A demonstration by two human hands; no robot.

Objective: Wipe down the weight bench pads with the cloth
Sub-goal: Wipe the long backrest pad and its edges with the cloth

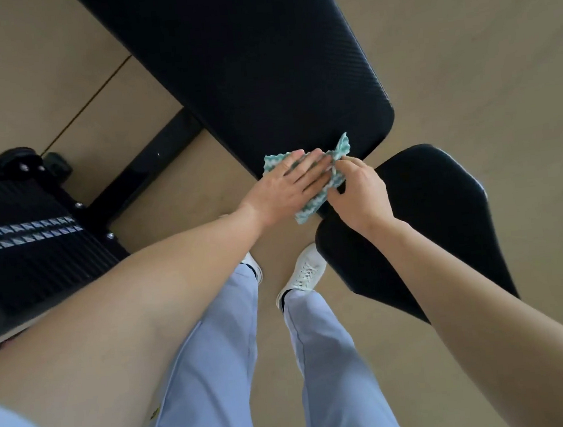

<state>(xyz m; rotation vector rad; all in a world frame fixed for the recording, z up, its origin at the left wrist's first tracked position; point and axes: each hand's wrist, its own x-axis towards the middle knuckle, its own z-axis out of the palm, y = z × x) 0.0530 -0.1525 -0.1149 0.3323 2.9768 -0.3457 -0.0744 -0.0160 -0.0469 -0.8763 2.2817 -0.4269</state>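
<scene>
- Left hand [284, 187]: fingers together, flat, palm down on the cloth [308, 179].
- Right hand [360, 190]: fingertips pinching the cloth's 3 o'clock edge, lifting a corner.
- Cloth: teal-and-white wavy weave, at the back pad's [258, 60] 6 o'clock end.
- Seat pad [428, 219]: black, at 4 o'clock of the cloth, a gap between the pads.
- Floor [481, 56]: tan; white shoes [304, 273], pale blue trousers [218, 357] at 6 o'clock.

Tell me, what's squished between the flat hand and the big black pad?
The cloth. In the head view it lies spread under the left hand, on the near end of the long pad; the right hand pinches its edge.
</scene>
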